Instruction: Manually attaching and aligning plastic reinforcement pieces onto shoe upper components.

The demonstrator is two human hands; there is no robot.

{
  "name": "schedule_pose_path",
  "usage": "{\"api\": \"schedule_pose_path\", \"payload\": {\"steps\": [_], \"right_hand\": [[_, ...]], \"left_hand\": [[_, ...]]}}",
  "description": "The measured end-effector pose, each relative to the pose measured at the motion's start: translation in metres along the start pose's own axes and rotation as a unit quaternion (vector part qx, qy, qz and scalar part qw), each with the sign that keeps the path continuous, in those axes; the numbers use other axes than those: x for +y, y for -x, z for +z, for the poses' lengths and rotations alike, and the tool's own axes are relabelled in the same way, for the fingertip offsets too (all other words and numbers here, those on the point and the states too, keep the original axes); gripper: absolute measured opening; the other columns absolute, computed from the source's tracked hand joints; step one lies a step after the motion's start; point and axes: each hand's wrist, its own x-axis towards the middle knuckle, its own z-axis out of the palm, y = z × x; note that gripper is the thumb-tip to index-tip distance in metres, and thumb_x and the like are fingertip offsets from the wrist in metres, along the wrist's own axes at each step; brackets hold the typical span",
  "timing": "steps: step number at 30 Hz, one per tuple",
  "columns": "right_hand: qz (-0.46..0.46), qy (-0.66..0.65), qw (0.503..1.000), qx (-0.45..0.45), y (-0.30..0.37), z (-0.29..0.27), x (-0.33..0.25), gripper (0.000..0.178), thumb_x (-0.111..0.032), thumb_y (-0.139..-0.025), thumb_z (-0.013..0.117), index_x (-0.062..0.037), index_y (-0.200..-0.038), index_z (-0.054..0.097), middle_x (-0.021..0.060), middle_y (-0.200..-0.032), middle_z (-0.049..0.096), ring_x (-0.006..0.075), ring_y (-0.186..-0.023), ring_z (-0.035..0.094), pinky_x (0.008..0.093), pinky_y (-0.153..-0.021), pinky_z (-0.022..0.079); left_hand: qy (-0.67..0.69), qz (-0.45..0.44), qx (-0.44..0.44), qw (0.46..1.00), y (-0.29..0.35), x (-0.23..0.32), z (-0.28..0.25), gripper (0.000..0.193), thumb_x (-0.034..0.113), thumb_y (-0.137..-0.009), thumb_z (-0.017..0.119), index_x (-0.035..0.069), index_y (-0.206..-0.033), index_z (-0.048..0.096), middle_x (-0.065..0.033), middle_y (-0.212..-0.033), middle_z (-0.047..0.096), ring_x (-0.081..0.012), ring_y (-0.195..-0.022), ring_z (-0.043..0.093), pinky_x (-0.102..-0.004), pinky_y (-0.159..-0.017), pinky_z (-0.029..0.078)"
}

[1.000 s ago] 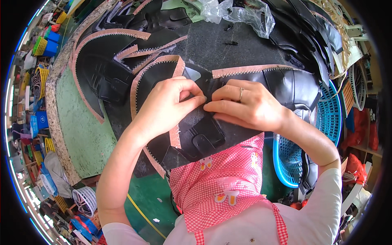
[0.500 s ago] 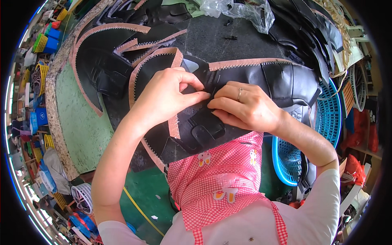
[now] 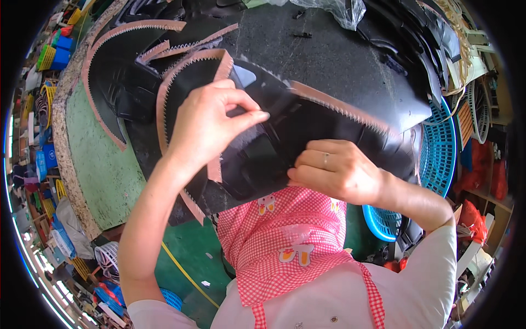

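Note:
My right hand (image 3: 342, 171) has its fingers curled on the near side of a black leather shoe-upper piece (image 3: 323, 123), which looks slightly smeared by motion. A pink strip (image 3: 339, 105) with zigzag stitching runs along this piece's far edge. My left hand (image 3: 211, 120) hovers left of it, thumb and forefinger pinched together; anything between them is too small to make out. Beneath my left hand lies another black piece (image 3: 189, 82) edged in the same pink strip. One more pink-edged black piece (image 3: 112, 71) rests farther left.
A dark work board (image 3: 323, 60) lies on a green table (image 3: 104, 164) with a speckled rim. Clear plastic wrap (image 3: 348, 13) is at the far side. Black pieces (image 3: 405, 33) are heaped at the far right. A blue basket (image 3: 441, 148) stands right of the board.
My hands have come apart: the left has drawn up and left in a pinch, the right has moved nearer my body. The leather piece has turned, its right end swinging nearer me.

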Motion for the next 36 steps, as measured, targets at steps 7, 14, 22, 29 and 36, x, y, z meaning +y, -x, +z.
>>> {"api": "schedule_pose_path", "payload": {"steps": [7,14,22,29,36], "right_hand": [[0.234,0.219,0.935,0.154,-0.002,-0.040,0.016,0.044,-0.023,-0.077,0.086,-0.0079,-0.114,0.069,0.0062,-0.108,0.069,0.0280,-0.108,0.063,0.0413,-0.097,0.047],[0.285,0.098,0.952,0.052,0.005,-0.035,0.022,0.043,-0.029,-0.080,0.084,-0.0050,-0.108,0.063,0.0114,-0.098,0.067,0.0312,-0.100,0.065,0.0414,-0.090,0.052],[0.272,0.084,0.954,0.089,0.009,-0.028,0.020,0.045,-0.028,-0.081,0.085,-0.0031,-0.111,0.063,0.0154,-0.102,0.068,0.0359,-0.095,0.067,0.0431,-0.087,0.055],[0.224,0.128,0.955,0.146,0.004,-0.023,0.012,0.043,-0.017,-0.075,0.084,-0.0079,-0.114,0.066,0.0078,-0.108,0.064,0.0297,-0.104,0.061,0.0409,-0.090,0.051],[0.153,0.102,0.976,0.115,-0.009,0.000,0.000,0.028,-0.016,-0.075,0.082,-0.0125,-0.102,0.076,0.0026,-0.105,0.061,0.0234,-0.103,0.057,0.0389,-0.092,0.043]], "left_hand": [[-0.027,-0.015,-0.011,0.999,0.001,0.003,-0.004,0.015,0.006,-0.081,0.085,-0.001,-0.090,0.076,0.0028,-0.078,0.050,-0.0051,-0.068,0.043,-0.0250,-0.061,0.035],[-0.032,-0.028,-0.019,0.999,-0.001,0.004,-0.004,0.015,0.006,-0.080,0.087,0.000,-0.088,0.076,0.0044,-0.075,0.046,-0.0055,-0.067,0.038,-0.0255,-0.060,0.032],[-0.051,0.000,0.006,0.999,0.000,-0.001,-0.003,0.016,0.017,-0.079,0.088,0.006,-0.087,0.079,0.0009,-0.069,0.045,-0.0095,-0.060,0.044,-0.0307,-0.056,0.035],[-0.056,0.015,0.006,0.998,0.000,-0.006,-0.004,0.016,0.016,-0.079,0.087,0.007,-0.089,0.079,0.0004,-0.068,0.044,-0.0096,-0.059,0.043,-0.0310,-0.055,0.035],[-0.066,-0.008,-0.012,0.998,-0.001,0.003,-0.008,0.016,0.016,-0.081,0.086,0.007,-0.091,0.079,-0.0004,-0.069,0.042,-0.0099,-0.059,0.042,-0.0314,-0.055,0.035]]}}
